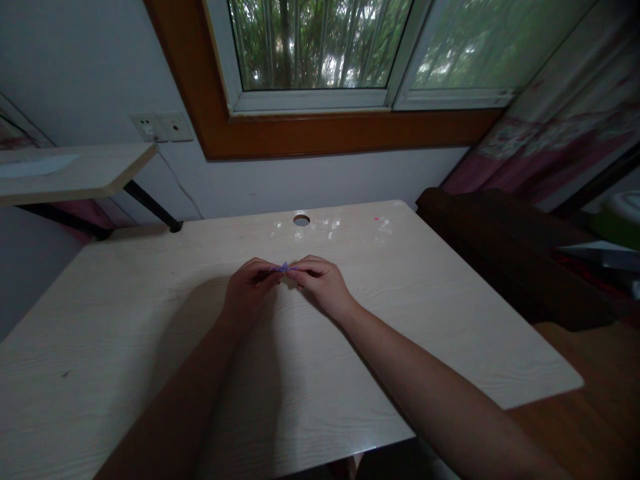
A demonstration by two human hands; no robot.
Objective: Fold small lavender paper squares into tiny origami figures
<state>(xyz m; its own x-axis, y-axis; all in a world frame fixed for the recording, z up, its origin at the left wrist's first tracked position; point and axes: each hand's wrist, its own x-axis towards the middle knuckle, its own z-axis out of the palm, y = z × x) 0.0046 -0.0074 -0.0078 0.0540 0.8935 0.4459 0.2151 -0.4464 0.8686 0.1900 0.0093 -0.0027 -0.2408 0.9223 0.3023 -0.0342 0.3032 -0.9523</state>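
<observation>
Between my two hands is a small purple piece of folded paper (285, 267), with a little peak standing up at its middle. My left hand (248, 288) pinches its left side between thumb and fingers. On the other side, my right hand (323, 283) pinches the right end the same way. Both hands are close together over the pale wood-grain desk (320, 373). Most of the paper is hidden behind my fingertips, so its full shape does not show.
A round cable hole (301, 220) is near the desk's back edge. At the left a raised shelf (75, 170) stands on black legs. A window (320, 47) is in the wall ahead. Dark brown furniture (500, 260) is beyond the desk's right edge.
</observation>
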